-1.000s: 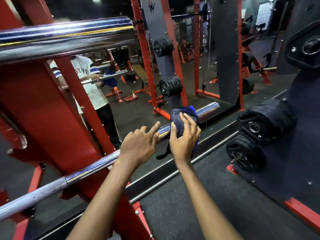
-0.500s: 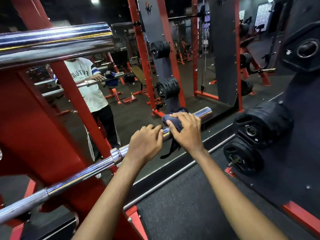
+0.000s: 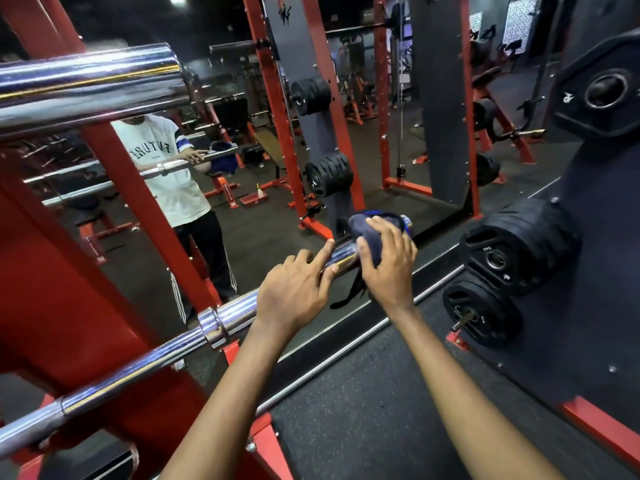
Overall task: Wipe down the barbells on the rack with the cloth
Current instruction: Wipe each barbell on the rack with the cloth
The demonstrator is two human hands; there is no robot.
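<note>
The hands sit side by side on the lower barbell (image 3: 138, 368): left hand (image 3: 294, 296) rests loosely on the sleeve, fingers half spread, steadying; right hand (image 3: 388, 261) is clamped over the cloth (image 3: 367, 226), wrapped round the sleeve's far end. Wiping is underway; next likely calls for drawing the cloth back along the bar, then the upper barbell (image 3: 86, 84)

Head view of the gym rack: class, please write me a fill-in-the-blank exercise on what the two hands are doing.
1. The right hand presses a dark ____ onto the barbell.
2. The left hand rests on the bar with its fingers ____.
3. The plates beside the bar are coloured ____.

Missing words: cloth; open; black
</note>
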